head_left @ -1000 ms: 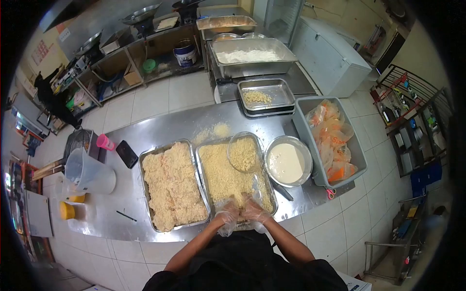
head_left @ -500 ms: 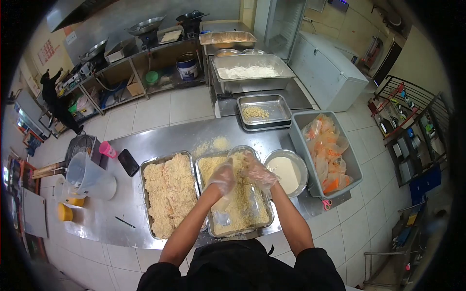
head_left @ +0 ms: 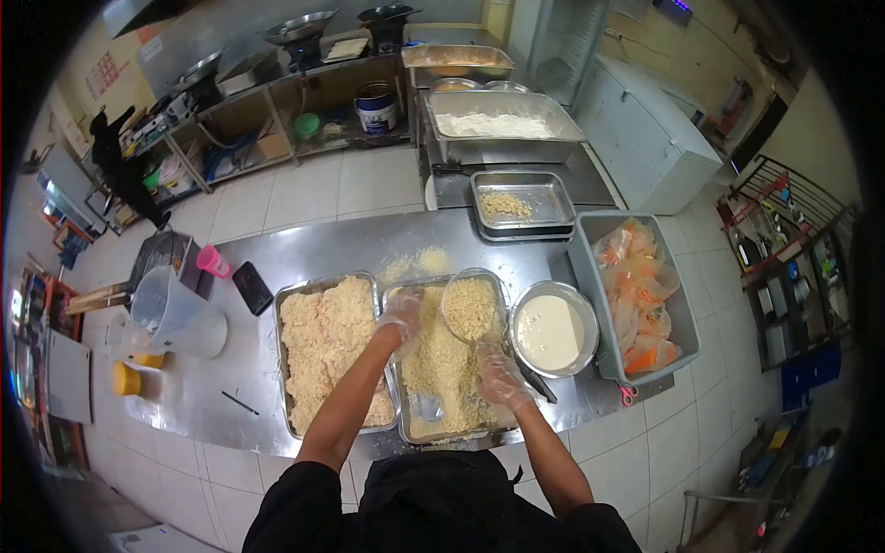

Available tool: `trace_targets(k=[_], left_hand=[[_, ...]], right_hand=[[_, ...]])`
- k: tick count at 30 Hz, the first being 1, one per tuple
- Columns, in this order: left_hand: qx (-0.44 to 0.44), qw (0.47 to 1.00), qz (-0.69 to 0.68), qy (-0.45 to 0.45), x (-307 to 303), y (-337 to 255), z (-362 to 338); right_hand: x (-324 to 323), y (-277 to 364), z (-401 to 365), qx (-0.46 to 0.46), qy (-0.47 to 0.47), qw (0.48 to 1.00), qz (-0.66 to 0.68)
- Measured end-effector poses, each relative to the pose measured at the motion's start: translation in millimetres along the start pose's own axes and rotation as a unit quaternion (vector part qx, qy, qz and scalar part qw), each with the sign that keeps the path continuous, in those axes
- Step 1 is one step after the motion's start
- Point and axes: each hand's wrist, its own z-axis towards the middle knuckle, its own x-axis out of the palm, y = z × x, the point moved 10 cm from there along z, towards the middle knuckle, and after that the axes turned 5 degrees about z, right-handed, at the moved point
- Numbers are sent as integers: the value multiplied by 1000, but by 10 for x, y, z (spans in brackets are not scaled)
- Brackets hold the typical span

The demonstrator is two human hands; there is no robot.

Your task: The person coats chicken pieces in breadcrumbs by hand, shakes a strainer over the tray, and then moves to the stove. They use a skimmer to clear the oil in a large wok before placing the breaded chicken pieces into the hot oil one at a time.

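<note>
Both of my hands wear thin clear plastic gloves. My left hand (head_left: pixel 400 318) is at the left side of a metal tray (head_left: pixel 406 436) of pale crumbs, its fingers loosely open and down at the crumbs. A round strainer (head_left: pixel 470 308) heaped with crumbs sits over the upper part of this tray. My right hand (head_left: pixel 502 380) grips the strainer where the bowl meets its dark handle (head_left: pixel 537 382). To the left, a second tray (head_left: pixel 283 392) holds crumb-coated pieces. A metal bowl of white batter (head_left: pixel 550 334) stands to the right of my right hand.
A grey tub (head_left: pixel 690 313) of bagged orange items stands at the table's right end, pink scissors (head_left: pixel 628 395) beside it. A phone (head_left: pixel 252 288), a pink cup (head_left: pixel 213 261) and a clear jug (head_left: pixel 189 313) are at left. Small metal trays (head_left: pixel 523 230) sit at the back.
My hands have moved apart from over the strainer, left hand to the tray's left side, right hand down to the handle. The crumb-filled strainer now shows plainly. The view has shifted slightly.
</note>
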Motion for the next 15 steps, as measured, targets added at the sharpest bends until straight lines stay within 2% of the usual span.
trace_targets(k=[1,2,3,4,5,6,8,9,11,12,13,14,15], left_hand=[[-19,990,-137,-40,249,230,139],[-3,980,-197,-36,566,359,222],[-3,960,-277,-29,617,322,153],[-4,934,-356,-22,667,282,81],[-20,892,-452,-15,445,77,-139],[-37,839,-543,-9,334,-34,-283],[-1,862,-507,24,482,-110,-415],[17,872,-488,41,600,-133,-485],[109,871,-474,68,765,-276,-604],[79,943,-316,66,700,-339,-724],[62,976,-205,49,568,-444,-826],[41,994,-92,36,391,-572,-942],[33,999,-36,11,105,-837,-1053]], right_hand=[[293,-29,-33,-18,-3,992,-124],[835,-80,-69,-56,22,960,-273],[1337,-134,-110,-95,49,904,-414],[1287,-109,-105,-101,46,911,-397],[1233,-81,-101,-108,42,918,-379],[517,13,-25,-79,7,976,-201],[-21,61,0,-37,-3,999,-23],[-35,53,-21,-29,23,999,-33],[-1,22,-103,-14,78,995,-52],[51,16,-166,-7,108,992,-60],[110,0,-204,-1,136,988,-69],[-40,-39,-164,28,49,992,109],[-218,91,-111,20,57,990,131]])
